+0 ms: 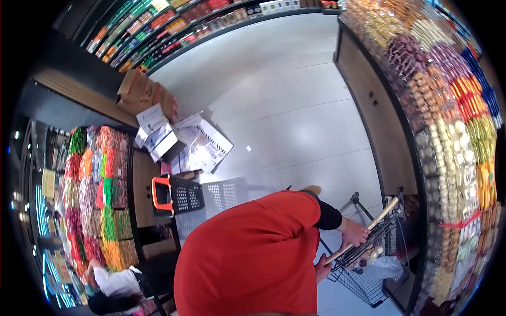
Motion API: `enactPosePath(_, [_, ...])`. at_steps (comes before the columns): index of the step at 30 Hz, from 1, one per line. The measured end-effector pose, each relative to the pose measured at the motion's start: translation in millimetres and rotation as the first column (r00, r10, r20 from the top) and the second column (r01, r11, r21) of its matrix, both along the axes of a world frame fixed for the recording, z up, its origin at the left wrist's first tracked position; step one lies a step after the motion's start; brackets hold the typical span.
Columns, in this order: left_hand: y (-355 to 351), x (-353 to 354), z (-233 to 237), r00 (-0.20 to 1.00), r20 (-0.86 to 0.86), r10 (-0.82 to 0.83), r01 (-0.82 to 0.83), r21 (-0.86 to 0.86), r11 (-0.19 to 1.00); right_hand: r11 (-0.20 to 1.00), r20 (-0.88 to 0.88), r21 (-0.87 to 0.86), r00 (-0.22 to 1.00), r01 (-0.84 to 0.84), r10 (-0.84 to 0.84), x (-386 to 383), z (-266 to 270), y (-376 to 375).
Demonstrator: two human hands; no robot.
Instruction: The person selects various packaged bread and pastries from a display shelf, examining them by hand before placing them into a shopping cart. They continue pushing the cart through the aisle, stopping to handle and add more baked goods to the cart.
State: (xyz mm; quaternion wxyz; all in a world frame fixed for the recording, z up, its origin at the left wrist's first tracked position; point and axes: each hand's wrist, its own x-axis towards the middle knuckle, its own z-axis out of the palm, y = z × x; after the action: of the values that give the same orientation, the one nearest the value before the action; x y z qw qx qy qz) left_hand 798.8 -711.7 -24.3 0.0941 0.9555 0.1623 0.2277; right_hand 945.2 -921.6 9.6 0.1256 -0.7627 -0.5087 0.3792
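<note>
Pale bar crosswise in front, both hands on it

Pale bar lies right at the hands, along the body-side edge of a wire shopping cart. Cannot tell if it is the cart's fixed handle. Long axis slants across the view, lower left to upper right, so it runs side to side before the person rather than away from them.

Left hand closed round the bar's middle stretch, black cuff behind it. Right hand closed at the lower end, close to the red top; its fingers partly hidden. Of the two, the left is nearer the upper end, which sticks out beyond its grip towards the wooden display base.

Past the bar, inside the cart: clear plastic bag towards the far edge, small packs beside it, too small to name. Well apart, across the floor: black shopping basket with orange handle, opened cartons beyond.
</note>
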Motion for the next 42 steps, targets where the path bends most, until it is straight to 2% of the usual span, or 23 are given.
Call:
enactPosePath(2, [1,3,0,0.999,-0.045,-0.021,0.020,-0.018,1.000,0.999,0.015,-0.052,1.000,0.011,-0.010,-2,8,1])
enactPosePath(5, [-3,-1,4,1.000,0.015,0.003,-0.003,-0.002,1.000,0.996,0.036,-0.072,0.998,0.056,-0.053,-1,11,4])
enactPosePath(6, [-2,1,4,0.999,0.036,0.004,-0.005,0.013,1.000,0.999,0.028,-0.045,1.000,0.015,-0.014,5,3,1])
enactPosePath(8, [-4,3,-1,0.990,0.142,-0.012,0.018,-0.042,0.999,0.998,0.062,-0.043,0.997,-0.035,0.037,14,-14,-3])
enactPosePath(9, [-2,3,-3,0.974,0.226,-0.030,0.033,-0.011,0.999,0.999,0.043,-0.042,0.999,-0.007,0.009,12,-7,-5])
enactPosePath(10, [-4,-4,12,0.957,0.290,-0.016,0.043,-0.085,0.996,0.999,0.027,-0.035,0.999,0.038,-0.037,5,3,-2])
enactPosePath(12, [-3,-7,14,0.986,0.164,-0.042,0.086,-0.273,0.958,0.988,0.008,-0.142,0.998,0.058,-0.058,11,-2,-5])
enactPosePath(13, [-1,-9,34,0.994,0.049,-0.097,0.107,-0.274,0.956,0.988,0.013,-0.146,0.998,0.057,-0.055,9,5,-5])
enactPosePath(14, [4,-8,36,0.990,0.061,-0.126,0.140,-0.360,0.923,0.976,0.030,-0.129,0.985,0.173,-0.170,5,12,-4])
enactPosePath(15, [8,-6,37,0.988,0.060,-0.141,0.153,-0.451,0.880,0.995,0.105,-0.064,0.992,0.079,-0.072,3,18,-5])
enactPosePath(16, [19,-4,39,0.975,0.064,-0.215,0.221,-0.444,0.868,0.999,0.181,-0.013,0.982,-0.046,0.048,2,20,-5])
enactPosePath(18, [49,-7,49,0.956,0.270,-0.114,0.263,-0.623,0.737,0.995,0.150,-0.081,0.987,0.063,-0.050,2,20,-5])
enactPosePath(20, [95,-15,93,0.980,0.194,-0.044,0.169,-0.699,0.695,0.991,0.172,-0.135,0.985,-0.003,0.026,2,23,-4])
enactPosePath(22, [151,-16,90,0.960,0.279,-0.003,0.160,-0.543,0.824,0.994,0.174,-0.106,0.985,0.024,-0.005,-7,48,17])
enactPosePath(24, [211,-19,92,0.827,0.549,0.123,0.295,-0.609,0.736,0.965,0.030,-0.054,0.966,0.258,-0.257,-21,51,30])
enactPosePath(26, [278,-21,126,0.928,0.339,0.157,0.016,-0.457,0.889,0.932,0.012,-0.097,0.937,0.349,-0.350,-36,49,46])
enactPosePath(28, [348,-8,138,0.921,0.336,0.195,-0.056,-0.382,0.923,0.879,0.013,-0.082,0.882,0.470,-0.471,-49,56,70])
enactPosePath(30, [413,6,138,0.913,0.322,0.251,-0.121,-0.372,0.920,0.859,0.017,-0.065,0.861,0.508,-0.508,-58,63,83])
enactPosePath(34, [510,28,137,0.898,0.229,0.375,-0.336,-0.193,0.922,0.815,-0.001,0.011,0.815,0.579,-0.579,-70,71,108])
enactPosePath(36, [540,34,135,0.886,0.205,0.416,-0.397,-0.130,0.909,0.791,0.010,0.032,0.791,0.611,-0.611,-72,69,104])
enactPosePath(38, [566,39,135,0.837,0.292,0.462,-0.489,0.023,0.872,0.800,0.047,0.091,0.799,0.594,-0.599,-70,60,100])
enactPosePath(40, [581,37,136,0.849,0.273,0.452,-0.482,0.051,0.875,0.829,0.097,0.041,0.824,0.557,-0.558,-69,58,100])
enactPosePath(42, [594,39,139,0.843,0.275,0.462,-0.495,0.060,0.867,0.831,0.120,0.073,0.823,0.551,-0.556,-70,54,98])
